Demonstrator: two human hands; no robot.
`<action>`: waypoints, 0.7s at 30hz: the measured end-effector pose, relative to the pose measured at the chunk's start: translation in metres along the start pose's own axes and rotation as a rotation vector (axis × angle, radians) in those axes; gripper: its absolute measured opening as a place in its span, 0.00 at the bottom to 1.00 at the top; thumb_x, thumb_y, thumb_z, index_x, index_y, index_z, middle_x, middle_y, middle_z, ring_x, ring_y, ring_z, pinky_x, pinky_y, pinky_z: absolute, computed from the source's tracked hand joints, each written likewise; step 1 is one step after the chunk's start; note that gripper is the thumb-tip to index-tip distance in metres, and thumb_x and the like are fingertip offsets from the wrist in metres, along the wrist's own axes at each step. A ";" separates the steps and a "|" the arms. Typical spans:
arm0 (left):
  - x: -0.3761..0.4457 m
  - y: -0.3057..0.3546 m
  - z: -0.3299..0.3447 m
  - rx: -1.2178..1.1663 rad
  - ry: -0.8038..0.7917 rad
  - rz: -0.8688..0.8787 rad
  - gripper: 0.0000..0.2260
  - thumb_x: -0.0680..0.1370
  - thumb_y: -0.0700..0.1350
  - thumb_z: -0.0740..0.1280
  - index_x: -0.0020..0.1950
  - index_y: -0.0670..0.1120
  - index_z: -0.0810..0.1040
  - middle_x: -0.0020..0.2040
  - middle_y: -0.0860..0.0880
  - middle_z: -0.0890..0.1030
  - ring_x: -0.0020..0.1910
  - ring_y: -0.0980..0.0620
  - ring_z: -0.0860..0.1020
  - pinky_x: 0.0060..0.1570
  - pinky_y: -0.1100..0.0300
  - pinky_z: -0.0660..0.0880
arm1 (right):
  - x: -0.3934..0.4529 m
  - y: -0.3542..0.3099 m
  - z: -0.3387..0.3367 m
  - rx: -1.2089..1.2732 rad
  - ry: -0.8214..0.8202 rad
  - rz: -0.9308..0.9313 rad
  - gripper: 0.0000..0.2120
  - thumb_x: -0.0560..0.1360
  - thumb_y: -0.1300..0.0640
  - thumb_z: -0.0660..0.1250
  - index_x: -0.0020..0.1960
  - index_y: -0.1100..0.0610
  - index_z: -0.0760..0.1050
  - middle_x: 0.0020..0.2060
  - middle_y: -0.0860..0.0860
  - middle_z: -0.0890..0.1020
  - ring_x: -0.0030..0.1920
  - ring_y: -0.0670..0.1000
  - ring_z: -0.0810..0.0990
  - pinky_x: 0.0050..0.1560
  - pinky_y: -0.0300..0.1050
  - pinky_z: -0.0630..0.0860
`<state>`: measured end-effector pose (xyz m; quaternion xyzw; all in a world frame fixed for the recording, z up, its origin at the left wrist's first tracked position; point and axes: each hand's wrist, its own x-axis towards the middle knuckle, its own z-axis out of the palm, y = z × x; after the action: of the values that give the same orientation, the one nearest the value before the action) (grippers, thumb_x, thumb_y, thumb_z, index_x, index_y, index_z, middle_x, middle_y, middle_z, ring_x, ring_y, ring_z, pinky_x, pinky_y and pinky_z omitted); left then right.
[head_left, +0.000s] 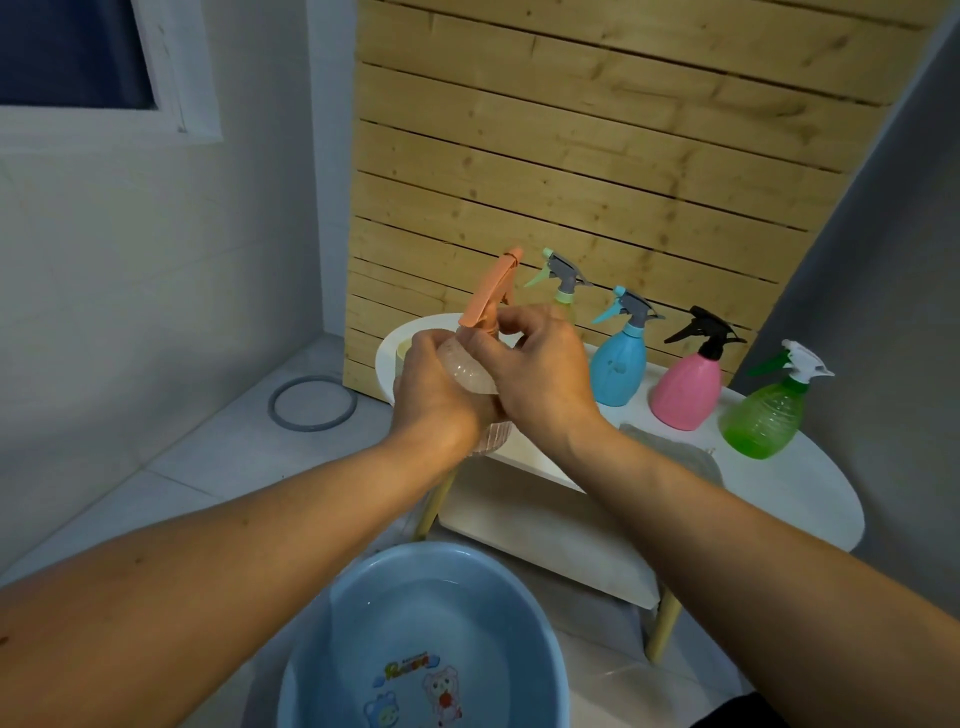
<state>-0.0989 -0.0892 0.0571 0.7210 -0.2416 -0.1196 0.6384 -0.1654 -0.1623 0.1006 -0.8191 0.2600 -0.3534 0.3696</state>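
Observation:
Both my hands hold a pale peach spray bottle (470, 371) with an orange trigger head (488, 291) in the air above the left end of a white oval table (810, 488). My left hand (436, 389) grips the ribbed body from the left. My right hand (535, 364) has its fingers curled round the neck just under the orange head. Most of the bottle's body is hidden by my hands.
On the table stand a yellow-green bottle (563, 299), a blue one (621, 364), a pink one (688, 387) and a green one (769, 415), with a grey cloth (675, 449). A blue basin (415, 644) holding water sits on the floor below. A grey ring (311, 402) lies left.

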 end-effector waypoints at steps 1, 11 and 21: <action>0.002 -0.002 0.005 0.009 0.037 0.001 0.32 0.64 0.50 0.82 0.60 0.57 0.67 0.55 0.54 0.78 0.52 0.55 0.79 0.48 0.55 0.80 | -0.001 -0.002 0.000 -0.013 0.017 -0.010 0.07 0.73 0.45 0.75 0.48 0.45 0.79 0.53 0.44 0.76 0.48 0.41 0.74 0.45 0.34 0.70; 0.017 0.011 -0.005 0.047 -0.230 0.063 0.46 0.57 0.55 0.86 0.69 0.58 0.64 0.67 0.54 0.71 0.65 0.52 0.72 0.51 0.60 0.77 | 0.035 -0.012 -0.048 0.006 -0.214 -0.048 0.06 0.74 0.52 0.75 0.50 0.52 0.83 0.44 0.46 0.85 0.47 0.46 0.83 0.51 0.43 0.81; 0.063 0.055 -0.021 0.091 -0.600 0.126 0.35 0.64 0.46 0.84 0.68 0.53 0.74 0.58 0.55 0.84 0.58 0.57 0.82 0.54 0.60 0.81 | 0.087 -0.020 -0.090 0.100 -0.410 -0.154 0.13 0.76 0.58 0.74 0.57 0.64 0.81 0.54 0.61 0.84 0.53 0.52 0.85 0.57 0.45 0.80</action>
<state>-0.0462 -0.1064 0.1225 0.6648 -0.4685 -0.2766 0.5119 -0.1776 -0.2481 0.1930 -0.8719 0.0980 -0.2191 0.4269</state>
